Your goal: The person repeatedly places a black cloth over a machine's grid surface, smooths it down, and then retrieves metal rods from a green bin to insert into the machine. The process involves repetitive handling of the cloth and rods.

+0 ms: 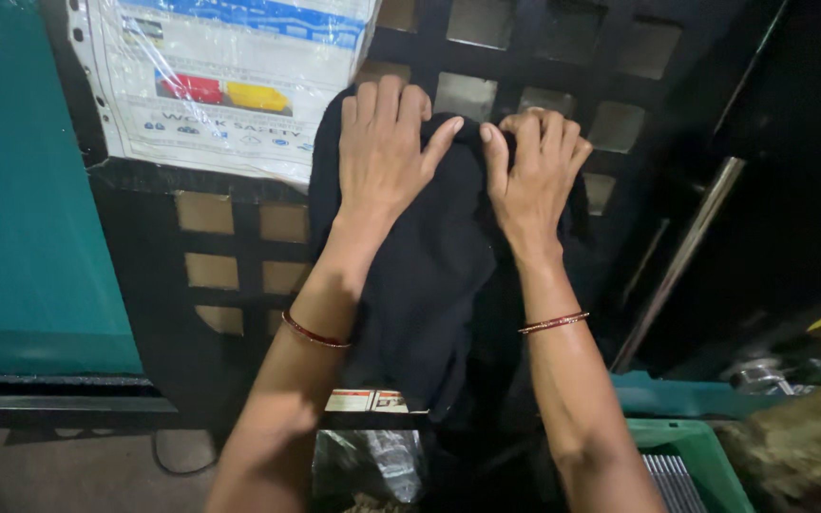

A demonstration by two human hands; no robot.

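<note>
A black cloth (429,275) hangs against a dark metal grille (563,57), its top edge bunched under both hands and its lower end fading into shadow. The left hand (382,142) lies flat on the cloth with fingers spread and curled over the top edge; whether it grips the fabric I cannot tell. The right hand (529,171) bends its fingers into the fold just beside it, pinching the cloth. Each wrist carries a thin red bangle (315,332). A plastic-covered poster (225,81) is fixed to the grille on the left, cut off at the top. A green crate (696,465) is partly visible below, and the objects at far right are too dark to make out.
</note>
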